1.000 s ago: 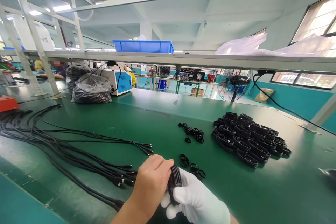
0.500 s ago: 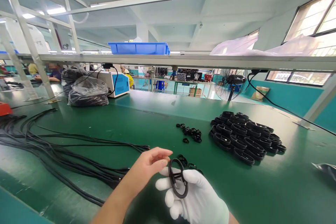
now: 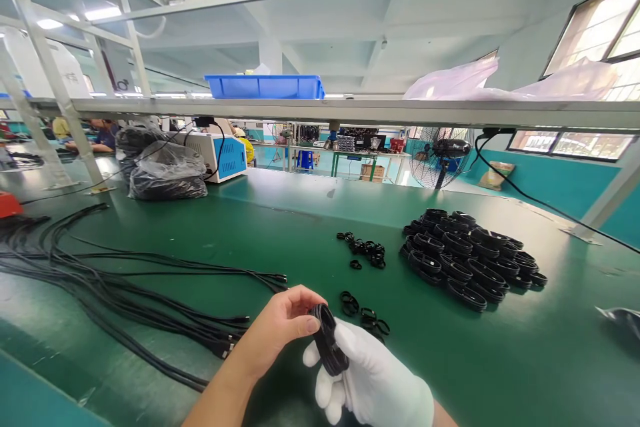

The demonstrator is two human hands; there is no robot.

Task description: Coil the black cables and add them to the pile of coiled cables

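A coiled black cable is held between my two hands, low in the middle of the view. My bare left hand pinches its upper left edge between thumb and fingers. Gloved in white, my right hand grips the coil from the right, with the thumb on top and the fingers below. Just beyond the hands lie a few small black rings on the green table. Left of my left hand, straight black cables run across the table, their plug ends pointing toward me.
A heap of coiled black cables sits to the right. Farther out is a small cluster of black rings. A bagged black bundle and a blue-and-white machine stand back left. Overhead runs a shelf with a blue tray.
The coil has turned from showing its open loop to a side-on view. My left hand, previously beside it with fingers apart, now closes on its upper edge.
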